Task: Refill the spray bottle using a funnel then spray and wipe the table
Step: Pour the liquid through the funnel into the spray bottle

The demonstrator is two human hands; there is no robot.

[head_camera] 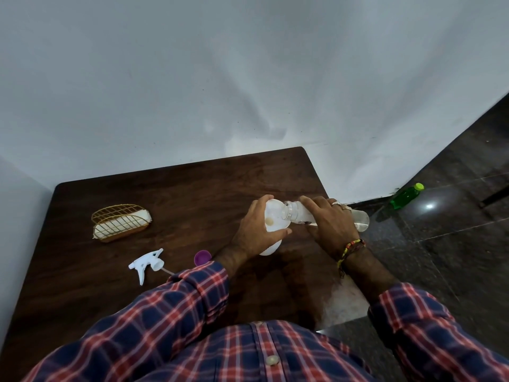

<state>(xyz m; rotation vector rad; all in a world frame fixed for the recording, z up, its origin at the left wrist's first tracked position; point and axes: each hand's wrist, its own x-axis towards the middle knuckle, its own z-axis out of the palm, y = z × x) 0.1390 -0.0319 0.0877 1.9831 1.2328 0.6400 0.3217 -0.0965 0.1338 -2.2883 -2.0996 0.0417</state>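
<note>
While the trigger sprayer head (147, 263) lies unscrewed on the table (176, 194) near the person's left sleeve, the refill is under way rather than finished. The left hand (256, 230) curls its fingers and thumb round the rim of a white funnel (272, 219) that sits in the mouth of the white spray bottle (271, 248), steadying both near the table's right edge. The right hand (332, 224) wraps round a clear plastic bottle (300, 213), tipped almost flat with its open neck just over the funnel's bowl; whether liquid is running cannot be told, though a little seems to remain at the bottle's base. A purple cap (202, 257), probably from the clear bottle, rests beside the left wrist. Left to do, judging by this: finish pouring, lift the funnel out, screw the sprayer head back on, spray, then wipe, likely with a white napkin from the wire holder (121, 226) at the table's left. A green bottle (405, 198) lies on the floor, well apart.
</note>
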